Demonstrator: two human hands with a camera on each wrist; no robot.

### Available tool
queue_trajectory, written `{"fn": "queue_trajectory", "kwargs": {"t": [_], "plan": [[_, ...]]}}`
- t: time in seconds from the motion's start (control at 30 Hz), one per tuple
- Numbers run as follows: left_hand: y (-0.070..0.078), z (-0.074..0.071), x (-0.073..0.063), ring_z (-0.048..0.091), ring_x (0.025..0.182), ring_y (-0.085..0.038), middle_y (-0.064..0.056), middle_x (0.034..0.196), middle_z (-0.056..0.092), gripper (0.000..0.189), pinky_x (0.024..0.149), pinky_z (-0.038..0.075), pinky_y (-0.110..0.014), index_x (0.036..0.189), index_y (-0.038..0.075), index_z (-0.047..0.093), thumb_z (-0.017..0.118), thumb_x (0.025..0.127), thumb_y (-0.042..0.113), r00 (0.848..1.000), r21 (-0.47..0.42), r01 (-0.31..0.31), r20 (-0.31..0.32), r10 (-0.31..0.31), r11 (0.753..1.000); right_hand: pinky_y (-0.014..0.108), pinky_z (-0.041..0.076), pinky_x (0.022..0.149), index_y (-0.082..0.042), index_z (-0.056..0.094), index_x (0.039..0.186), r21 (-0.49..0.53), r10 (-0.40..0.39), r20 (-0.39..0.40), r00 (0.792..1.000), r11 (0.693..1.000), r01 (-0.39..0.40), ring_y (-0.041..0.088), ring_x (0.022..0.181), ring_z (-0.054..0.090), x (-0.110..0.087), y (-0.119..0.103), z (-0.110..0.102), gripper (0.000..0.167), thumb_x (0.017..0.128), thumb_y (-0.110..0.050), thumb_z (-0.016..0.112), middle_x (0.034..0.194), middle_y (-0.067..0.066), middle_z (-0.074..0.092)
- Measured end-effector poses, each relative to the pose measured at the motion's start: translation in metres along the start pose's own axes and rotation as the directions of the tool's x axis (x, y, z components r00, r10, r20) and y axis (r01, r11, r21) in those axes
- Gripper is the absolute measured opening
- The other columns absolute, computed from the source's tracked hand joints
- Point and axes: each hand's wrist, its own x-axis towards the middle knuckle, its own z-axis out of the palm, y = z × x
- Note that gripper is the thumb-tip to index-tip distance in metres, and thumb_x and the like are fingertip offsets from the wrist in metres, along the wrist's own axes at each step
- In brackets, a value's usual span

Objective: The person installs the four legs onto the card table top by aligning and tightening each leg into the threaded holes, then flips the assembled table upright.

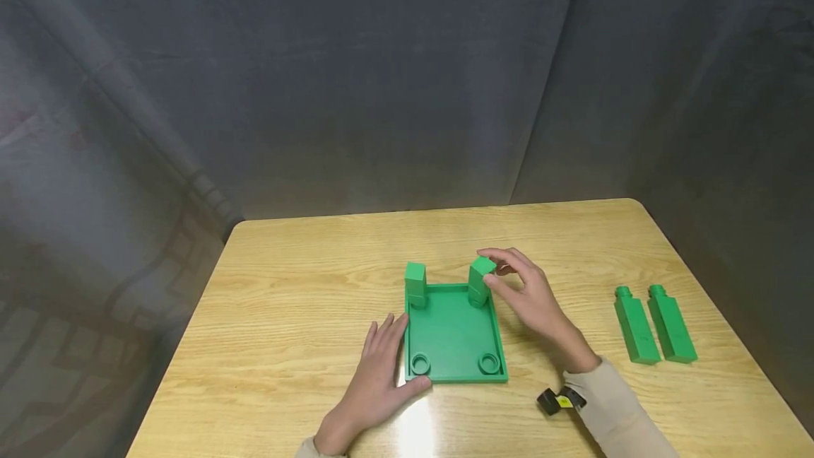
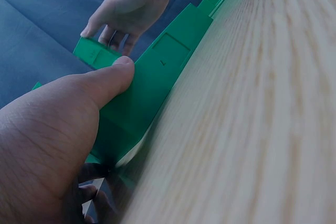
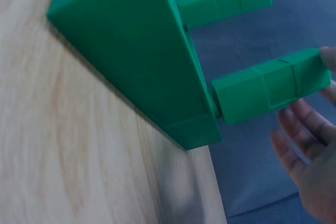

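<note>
A square green board (image 1: 453,334) with a raised rim lies on the table, round threaded sockets showing at its two near corners. Square green legs stand upright at the far corners: the left leg (image 1: 416,281) and the right leg (image 1: 478,283). My right hand (image 1: 534,299) pinches the right leg near its top between thumb and fingers. That leg (image 3: 270,85) is turned at an angle to the board, its lower end at the corner. My left hand (image 1: 378,380) rests against the board's near left corner, fingers stretched along the left side, thumb at the front edge.
Two more green legs with threaded necks, one (image 1: 637,327) beside the other (image 1: 673,324), lie on the wooden table (image 1: 286,302) at the right. Dark grey cloth (image 1: 381,90) hangs behind and at the sides. A black device (image 1: 559,400) is strapped at my right wrist.
</note>
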Motion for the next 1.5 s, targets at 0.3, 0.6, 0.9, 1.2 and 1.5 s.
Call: {"fn": "queue_trajectory", "kwargs": {"t": [0.3,0.6,0.9,1.2,1.5], "plan": [[-0.0003,0.0006,-0.0001,0.026,0.167,-0.042,-0.013,0.179,0.037,0.106,0.137,-0.011,-0.028,0.176,0.007,0.028,0.076,0.098,0.061,1.0,-0.006,-0.001,0.001,0.001,1.0,0.025,0.059,0.091,-0.005,0.07,0.122,-0.011,0.113,-0.111,0.987,0.993,-0.115,0.008,0.102,0.066,-0.0018,-0.0022,0.0075,0.035,0.093,0.001,0.088,0.118,0.006,0.073],[-0.0013,0.0011,-0.0009,0.027,0.167,-0.043,-0.012,0.179,0.038,0.105,0.137,-0.011,-0.027,0.176,0.007,0.028,0.075,0.099,0.061,1.0,-0.01,-0.01,-0.005,0.01,1.0,0.02,0.055,0.099,-0.007,0.062,0.149,0.008,0.086,-0.075,0.994,0.996,-0.085,0.004,0.111,0.067,-0.0024,-0.0008,0.0076,0.059,0.095,0.003,0.085,0.125,0.012,0.075],[0.0001,0.0003,-0.0012,0.027,0.167,-0.043,-0.012,0.178,0.038,0.105,0.137,-0.009,-0.028,0.175,0.007,0.029,0.075,0.099,0.061,1.0,-0.012,-0.007,-0.006,0.007,1.0,0.016,0.039,0.12,-0.007,0.053,0.164,0.131,-0.026,0.108,0.994,0.991,0.011,0.007,0.142,0.058,-0.0044,0.0039,0.0052,0.051,0.115,0.003,0.043,0.152,0.019,0.065],[0.0004,-0.0003,-0.0006,0.027,0.167,-0.042,-0.012,0.179,0.038,0.105,0.137,-0.009,-0.029,0.176,0.007,0.029,0.076,0.098,0.06,1.0,-0.006,0.006,0.002,-0.006,1.0,0.032,0.052,0.108,-0.01,0.065,0.149,0.06,0.047,0.068,0.997,0.997,-0.051,0.009,0.125,0.063,-0.0034,0.001,0.0037,0.04,0.11,0.0,0.065,0.143,0.01,0.07],[0.0006,-0.0002,0.0,0.026,0.167,-0.042,-0.013,0.179,0.037,0.106,0.138,-0.009,-0.03,0.176,0.007,0.029,0.078,0.097,0.058,1.0,-0.02,0.017,0.008,-0.017,1.0,0.032,0.057,0.101,-0.008,0.065,0.129,-0.008,0.14,-0.029,0.99,0.99,-0.141,0.011,0.111,0.066,-0.0026,0.0003,0.0094,0.031,0.102,-0.006,0.081,0.124,0.003,0.073]]}}
